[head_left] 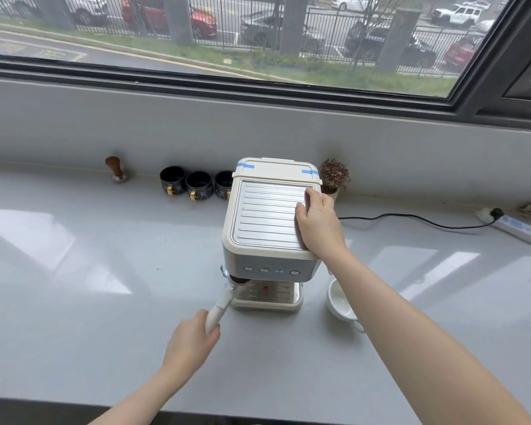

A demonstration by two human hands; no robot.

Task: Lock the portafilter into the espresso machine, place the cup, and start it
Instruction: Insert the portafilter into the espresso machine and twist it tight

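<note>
A cream espresso machine (267,228) stands mid-counter, its button row facing me. My left hand (192,342) grips the white handle of the portafilter (224,300), whose ground-filled basket sits under the machine's left front, angled out to the left. My right hand (318,223) rests flat on the right side of the machine's ribbed metal top, fingers spread, holding nothing. A white cup (339,300) lies tilted on the counter just right of the machine, partly hidden by my right forearm. The drip tray (269,297) holds no cup.
Three black cups (198,185) line the back wall left of the machine, with a wood-handled tamper (117,170) farther left. A small potted plant (334,176) stands behind the machine. A black cord (411,219) runs right to a power strip (515,227).
</note>
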